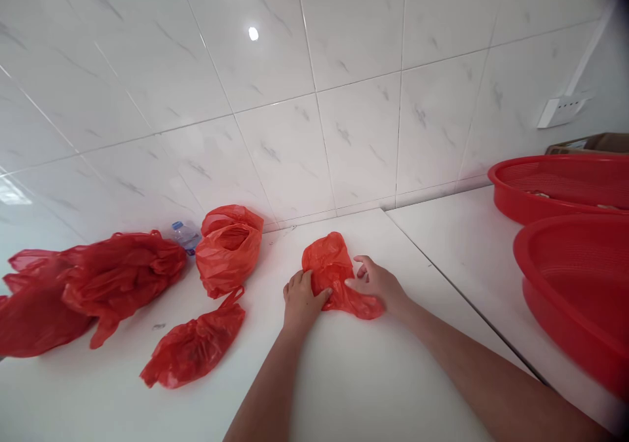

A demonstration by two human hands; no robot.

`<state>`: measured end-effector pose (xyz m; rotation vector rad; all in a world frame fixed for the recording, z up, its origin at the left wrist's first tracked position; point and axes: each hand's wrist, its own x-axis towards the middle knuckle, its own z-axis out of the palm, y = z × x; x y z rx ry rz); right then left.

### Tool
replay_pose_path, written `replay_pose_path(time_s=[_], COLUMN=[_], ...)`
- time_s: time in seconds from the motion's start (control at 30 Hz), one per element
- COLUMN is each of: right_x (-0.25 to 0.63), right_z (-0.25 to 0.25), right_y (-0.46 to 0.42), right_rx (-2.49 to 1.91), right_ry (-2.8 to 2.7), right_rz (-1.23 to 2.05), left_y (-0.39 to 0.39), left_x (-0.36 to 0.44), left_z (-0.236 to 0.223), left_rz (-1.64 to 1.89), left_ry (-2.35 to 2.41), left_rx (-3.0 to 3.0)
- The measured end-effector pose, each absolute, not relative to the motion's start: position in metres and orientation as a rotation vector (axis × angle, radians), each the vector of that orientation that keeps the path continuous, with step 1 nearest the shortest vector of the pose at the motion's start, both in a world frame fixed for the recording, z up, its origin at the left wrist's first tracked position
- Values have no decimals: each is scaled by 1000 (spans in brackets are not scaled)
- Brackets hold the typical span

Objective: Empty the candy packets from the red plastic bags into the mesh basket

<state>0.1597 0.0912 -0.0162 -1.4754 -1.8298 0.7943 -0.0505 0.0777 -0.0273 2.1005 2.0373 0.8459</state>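
A crumpled red plastic bag (pixel 330 265) lies on the white table in front of me. My left hand (pixel 301 300) grips its left edge, the thumb laid over the film and the fingers bent along the side. Just right of the bag, my right hand (pixel 381 285) is open, thumb and fingers apart and partly curled, with nothing between them. Its thumb side is close to the bag's right part; I cannot tell whether it touches. What the bag contains, if anything, does not show.
On the left are a knotted red bag (pixel 196 349), a rounded fuller bag (pixel 230 249), a heap of red bags (pixel 125 278) and a clear plastic bottle (pixel 185 236). Two red baskets (pixel 528 249) stand at right, a cardboard box (pixel 607 142) behind. A tiled wall (pixel 358 134) borders the table.
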Motion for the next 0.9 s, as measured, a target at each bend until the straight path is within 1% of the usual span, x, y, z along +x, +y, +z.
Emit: replay_pose_path(time_s=[0.13, 0.27, 0.4, 0.53, 0.6, 0.7, 0.77, 0.9], right_x=[150, 156, 181, 195, 190, 166, 144, 112], right_z=[-15, -16, -15, -10, -6, -3, -3, -9], right_y=[90, 98, 110, 113, 107, 90, 76, 56], right_rx=[-1582, -1618, -1706, -1759, -1692, -1474, -1296, -1063], right_ry=[-2002, -1954, -1793, -1720, -1769, -1904, -2002, -2091], right_rz=[698, 664, 479, 217, -13, -313, -374, -328], left_y=[73, 68, 70, 68, 65, 59, 55, 50], left_x=[-62, -75, -81, -77, -74, -69, -66, -55], left_z=[-26, -24, -24, -22, -20, -16, -14, -13], left_rz=[1038, 1293, 1526, 1567, 1572, 1571, 1569, 1505], left_ry=[1912, 1872, 1828, 1825, 1896, 1935, 1883, 1607], left_rx=[1991, 1658, 1410, 1516, 1613, 1653, 1612, 1443])
